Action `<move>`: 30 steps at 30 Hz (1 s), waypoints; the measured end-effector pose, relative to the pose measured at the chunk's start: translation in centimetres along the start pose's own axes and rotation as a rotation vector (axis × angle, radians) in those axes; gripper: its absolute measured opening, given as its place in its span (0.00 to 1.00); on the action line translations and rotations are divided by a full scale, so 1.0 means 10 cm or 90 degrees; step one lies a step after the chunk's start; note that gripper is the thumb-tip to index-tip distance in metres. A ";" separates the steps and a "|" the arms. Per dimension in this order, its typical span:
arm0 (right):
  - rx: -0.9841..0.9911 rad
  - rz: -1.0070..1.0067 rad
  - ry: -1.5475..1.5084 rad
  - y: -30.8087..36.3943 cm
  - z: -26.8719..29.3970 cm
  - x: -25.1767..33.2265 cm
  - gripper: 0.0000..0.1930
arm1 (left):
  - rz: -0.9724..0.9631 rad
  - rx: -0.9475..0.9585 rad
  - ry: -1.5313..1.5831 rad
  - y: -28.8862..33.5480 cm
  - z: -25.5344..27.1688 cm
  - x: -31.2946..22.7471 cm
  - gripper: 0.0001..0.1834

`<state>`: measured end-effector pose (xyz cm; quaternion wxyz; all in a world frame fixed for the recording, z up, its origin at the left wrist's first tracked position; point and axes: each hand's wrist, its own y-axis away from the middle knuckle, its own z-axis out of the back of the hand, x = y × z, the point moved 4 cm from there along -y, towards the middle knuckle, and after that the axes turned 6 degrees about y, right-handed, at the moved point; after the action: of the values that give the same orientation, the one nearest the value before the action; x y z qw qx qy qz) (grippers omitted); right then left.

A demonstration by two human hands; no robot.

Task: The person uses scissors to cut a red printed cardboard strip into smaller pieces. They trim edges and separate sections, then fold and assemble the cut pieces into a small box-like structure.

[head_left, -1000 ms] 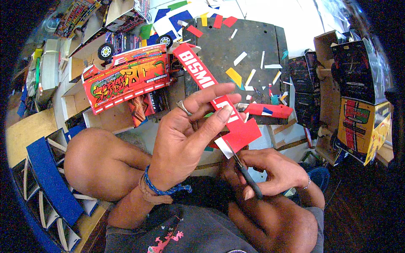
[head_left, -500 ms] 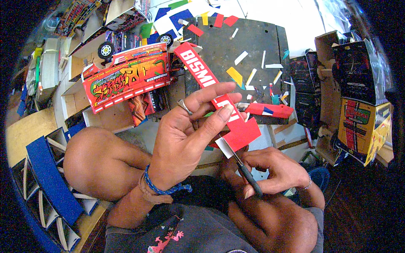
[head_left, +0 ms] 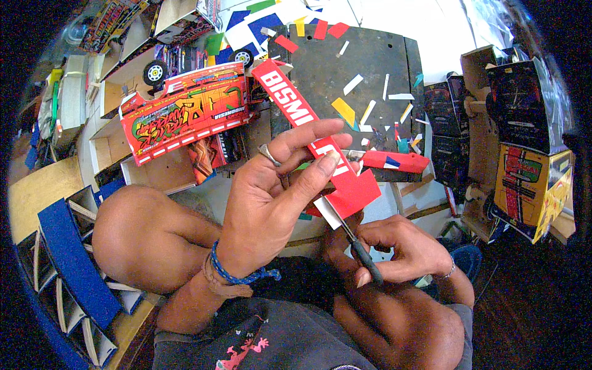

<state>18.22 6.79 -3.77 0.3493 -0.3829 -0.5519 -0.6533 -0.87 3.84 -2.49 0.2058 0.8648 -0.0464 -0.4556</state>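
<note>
My left hand (head_left: 271, 197) pinches a long red sticker strip (head_left: 290, 102) with white lettering between thumb and fingers; the strip slants from upper left to lower right. My right hand (head_left: 398, 250) is closed round a pair of scissors (head_left: 365, 259) with black handles. The blades reach up to the strip's lower end, where a narrow flap (head_left: 327, 213) with a white back bends away from the red part. The blade tips are hidden behind the strip. Beyond my fingers, a red box-like piece (head_left: 394, 161) with a small blue and white patch lies on the dark board.
The dark work board (head_left: 364, 68) carries scattered paper scraps in white, yellow and red. On the left a red printed toy truck panel (head_left: 185, 111) stands near black wheels (head_left: 155, 73). Black and yellow printed boxes (head_left: 530, 185) are stacked on the right; blue-topped frames (head_left: 77, 262) lie lower left.
The strip has shifted slightly, its upper end a little up and left. The flap beside the blades sits slightly differently. Both hands keep nearly the same place and the same hold.
</note>
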 end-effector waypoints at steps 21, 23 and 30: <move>-0.008 -0.011 -0.014 0.02 -0.02 -0.04 0.25 | 0.001 0.000 0.003 -0.01 0.01 0.00 0.20; -0.008 -0.014 -0.022 0.03 -0.01 -0.04 0.24 | -0.006 0.006 -0.001 -0.01 0.01 0.01 0.19; -0.049 0.015 0.008 0.00 0.03 0.01 0.24 | 0.012 -0.010 0.004 -0.01 0.02 0.02 0.19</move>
<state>18.24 7.12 -3.63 0.3455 -0.3985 -0.5198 -0.6720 -0.92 3.80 -2.78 0.2172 0.8639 -0.0501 -0.4516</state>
